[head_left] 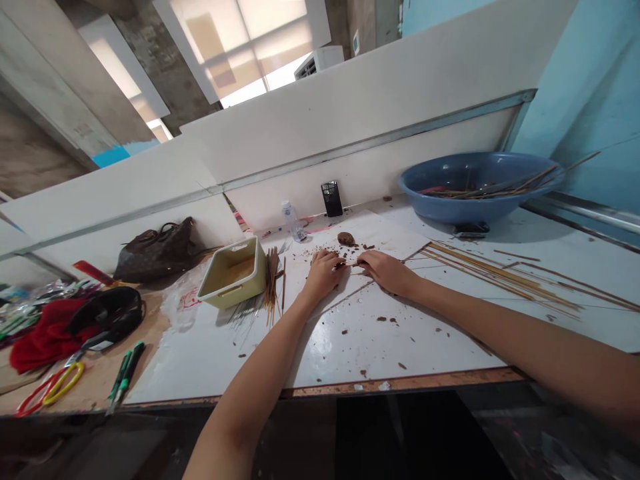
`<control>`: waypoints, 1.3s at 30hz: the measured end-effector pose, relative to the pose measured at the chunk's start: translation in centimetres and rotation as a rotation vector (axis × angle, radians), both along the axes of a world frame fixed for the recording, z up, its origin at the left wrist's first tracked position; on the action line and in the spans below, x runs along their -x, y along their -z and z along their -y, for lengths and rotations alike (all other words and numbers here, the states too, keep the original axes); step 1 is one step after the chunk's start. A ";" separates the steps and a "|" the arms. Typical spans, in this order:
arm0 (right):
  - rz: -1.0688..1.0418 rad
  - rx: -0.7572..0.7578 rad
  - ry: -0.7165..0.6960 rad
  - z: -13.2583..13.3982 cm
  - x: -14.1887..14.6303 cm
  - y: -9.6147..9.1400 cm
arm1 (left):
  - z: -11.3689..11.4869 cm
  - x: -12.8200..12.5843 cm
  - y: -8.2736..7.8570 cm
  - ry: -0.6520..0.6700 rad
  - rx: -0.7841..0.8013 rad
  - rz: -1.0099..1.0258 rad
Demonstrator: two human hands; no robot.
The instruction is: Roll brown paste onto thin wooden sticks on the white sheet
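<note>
My left hand (324, 272) and my right hand (387, 271) rest close together on the white board (320, 353). A thin stick (353, 265) runs between them, low over the board. Its right part is pinched in my right fingers. Curled fingers of my left hand close on its other end, where some dark brown paste shows; the exact hold is partly hidden. Just beyond the hands lies a lump of brown paste (345, 239), with crumbs scattered around it. Long thin sticks (500, 273) lie to the right of my right hand.
Left of my hands are a bundle of sticks (272, 283), a green tub (233, 272), scissors (53, 390) and box cutters (125, 372). A bottle (294, 222) and phone (331, 199) stand behind. At the back right is a blue basin (465, 207) holding sticks.
</note>
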State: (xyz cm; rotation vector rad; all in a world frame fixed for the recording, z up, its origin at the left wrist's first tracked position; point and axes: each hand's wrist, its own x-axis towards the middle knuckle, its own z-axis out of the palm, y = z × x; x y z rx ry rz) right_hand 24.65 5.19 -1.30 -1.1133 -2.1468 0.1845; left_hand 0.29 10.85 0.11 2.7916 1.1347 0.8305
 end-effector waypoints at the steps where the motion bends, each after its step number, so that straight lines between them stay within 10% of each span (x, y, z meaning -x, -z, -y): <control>1: -0.005 0.001 0.007 -0.1 -0.1 0.1 | 0.0 0.0 0.0 -0.042 0.002 0.011; 14: -0.039 0.009 -0.114 -0.5 -0.5 0.8 | 0.5 0.4 -0.4 -0.465 -0.021 0.345; 22: -0.063 0.070 -0.111 -0.3 -1.7 -0.4 | 0.5 0.3 -0.5 -0.487 0.019 0.429; 30: -0.079 0.062 0.190 -1.8 -6.0 -1.8 | 0.4 0.3 -0.3 -0.478 0.006 0.411; 39: 0.188 0.174 0.042 -0.9 -6.8 -3.3 | 0.8 0.3 -0.7 -0.461 0.018 0.373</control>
